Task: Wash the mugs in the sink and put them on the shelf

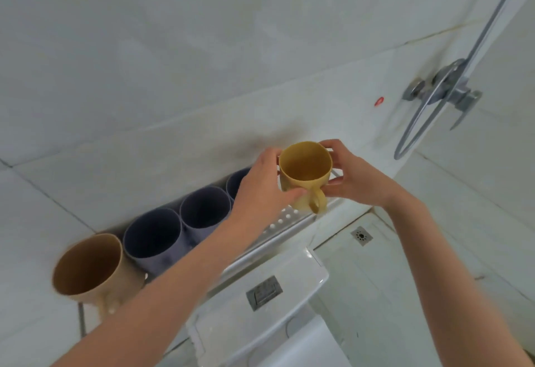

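White wall tiles are standing behind. The left hand and right hand are both gripping a yellow mug by the shelf.

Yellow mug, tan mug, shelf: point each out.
yellow mug [305,168], head view, on its inner wall below the rim.
tan mug [86,265], head view, inside its mouth, far left of the row.
shelf [282,222], head view, bare perforated floor near its right end.

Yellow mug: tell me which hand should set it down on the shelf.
Right, probably. The right hand grips the mug from the shelf's open end; the left hand sits between it and the grey mugs.
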A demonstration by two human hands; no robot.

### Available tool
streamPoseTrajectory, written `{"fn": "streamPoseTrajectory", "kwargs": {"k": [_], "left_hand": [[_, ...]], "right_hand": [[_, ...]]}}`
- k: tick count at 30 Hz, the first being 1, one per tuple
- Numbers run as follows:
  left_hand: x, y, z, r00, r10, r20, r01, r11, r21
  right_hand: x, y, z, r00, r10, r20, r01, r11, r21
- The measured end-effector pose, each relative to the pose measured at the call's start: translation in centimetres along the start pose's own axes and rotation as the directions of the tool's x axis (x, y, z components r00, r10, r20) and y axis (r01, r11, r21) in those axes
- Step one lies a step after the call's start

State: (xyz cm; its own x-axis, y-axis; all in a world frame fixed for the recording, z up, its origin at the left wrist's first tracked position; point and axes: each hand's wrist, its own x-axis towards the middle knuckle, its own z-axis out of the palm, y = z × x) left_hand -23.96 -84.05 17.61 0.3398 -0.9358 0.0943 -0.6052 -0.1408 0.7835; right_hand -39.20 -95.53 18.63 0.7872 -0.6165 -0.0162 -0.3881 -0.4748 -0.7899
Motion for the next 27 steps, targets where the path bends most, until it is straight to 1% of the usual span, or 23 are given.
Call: {"fn": "streamPoseTrajectory", "kwargs": {"k": [2, 4, 7, 9, 11, 17, 22, 27], "left_hand": [[1.0, -0.3, 0.3, 0.997, 0.029, -0.071, -0.016, 0.984, 0.175], [1.4, -0.6, 0.7, 0.990, 0.066, -0.126, -0.017, 0.937, 0.350], [1.8, -1.6, 1.2, 0.985, 0.074, -0.156, 0.005, 0.892, 0.452], [2.0, -2.2, 1.3, 0.984, 0.082, -0.155, 0.010, 0.857, 0.516], [2.1, -2.5, 1.3, 0.984, 0.092, -0.152, 0.008, 0.833, 0.553], [1.8, -3.1, 1.5, 0.975, 0.130, -0.180, 0.002, 0.805, 0.593], [2.1, -3.3, 1.9, 0.988, 0.060, -0.139, 0.046, 0.758, 0.651], [2.2, -3.3, 2.4, 0.984, 0.037, -0.173, 0.093, 0.725, 0.683]], "right_hand": [[1.2, 0.6, 0.0, 1.000, -0.004, -0.002, 0.004, 1.000, 0.001], [2.2, 1.3, 0.3, 1.000, -0.011, 0.003, 0.011, 1.000, 0.007], [3.4, 2.4, 1.2, 1.000, -0.007, 0.008, 0.006, 0.998, 0.064], [3.9, 2.9, 1.6, 1.000, -0.008, -0.005, 0.008, 0.998, 0.065], [4.4, 3.2, 2.0, 1.000, -0.003, -0.005, 0.003, 0.998, 0.061], [5.3, 3.8, 2.8, 0.999, -0.005, 0.033, 0.004, 1.000, 0.014], [5.7, 4.1, 3.4, 0.999, 0.014, 0.036, -0.014, 1.000, -0.013], [5.7, 4.2, 3.7, 0.998, 0.040, 0.043, -0.041, 0.999, 0.027]]}}
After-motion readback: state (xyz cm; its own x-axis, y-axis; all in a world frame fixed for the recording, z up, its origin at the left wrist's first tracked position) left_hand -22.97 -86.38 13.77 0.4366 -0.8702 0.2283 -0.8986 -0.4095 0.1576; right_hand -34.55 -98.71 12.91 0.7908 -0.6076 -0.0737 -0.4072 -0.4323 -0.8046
